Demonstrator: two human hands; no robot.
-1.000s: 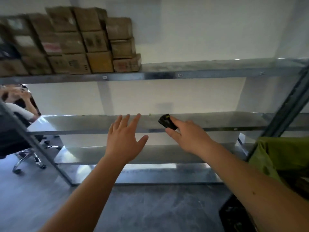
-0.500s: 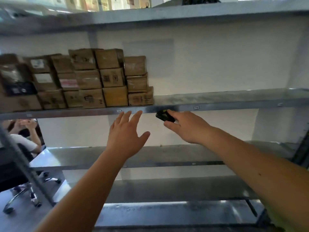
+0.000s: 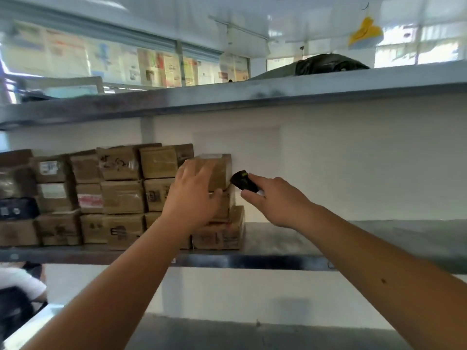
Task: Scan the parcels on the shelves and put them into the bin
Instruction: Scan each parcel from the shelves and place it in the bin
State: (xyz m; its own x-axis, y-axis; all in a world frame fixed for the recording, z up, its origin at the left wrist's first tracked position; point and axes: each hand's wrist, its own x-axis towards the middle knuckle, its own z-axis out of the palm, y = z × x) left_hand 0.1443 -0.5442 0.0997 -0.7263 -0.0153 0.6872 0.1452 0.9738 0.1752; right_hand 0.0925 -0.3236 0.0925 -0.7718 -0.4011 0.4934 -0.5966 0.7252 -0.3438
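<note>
Head view: left hand (image 3: 193, 198) cups top parcel (image 3: 218, 170) at right end of cardboard stack on shelf (image 3: 353, 246); right hand (image 3: 274, 198) grips scanner (image 3: 243, 181) just right of parcel. Box likely light, rigid, tape-slick; grip opposite faces.

Grey metal shelf (image 3: 316, 238) in front of me, at chest height. Brown cardboard parcels (image 3: 121, 198) stacked three high along its left half, rightmost stack (image 3: 222, 231) ending near the middle. Right half bare metal. Upper shelf (image 3: 227, 97) carries a dark bag (image 3: 328, 65)
</note>
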